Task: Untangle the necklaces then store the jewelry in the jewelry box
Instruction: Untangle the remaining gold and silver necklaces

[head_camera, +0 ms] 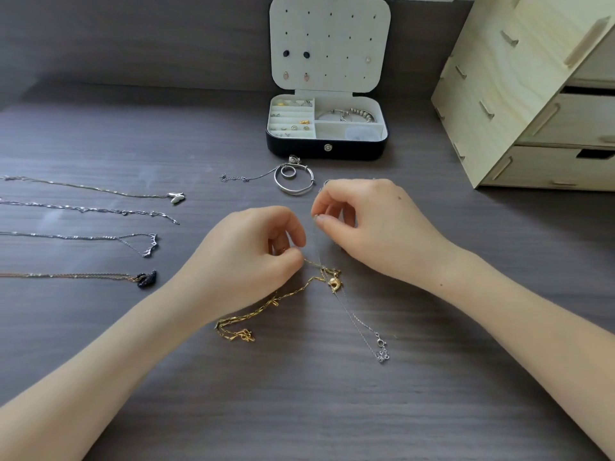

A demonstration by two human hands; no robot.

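Left grip [253, 257] pinches gold necklace [287, 296] at its far end; the chain trails near-left on table [332, 410]. Right grip [376, 227] pinches silver necklace [357, 319], long axis far-to-near, clasp nearest. The chains cross between the hands.

Shiny gold chain [266, 311] on matt woodgrain table [299, 394].

gold necklace [263, 312], silver necklace [361, 322], grey wood-grain table [299, 394], black swan pendant [147, 278]

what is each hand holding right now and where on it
The left hand pinches the gold chain just left of the tangle; the right hand pinches the thin silver chain above it.
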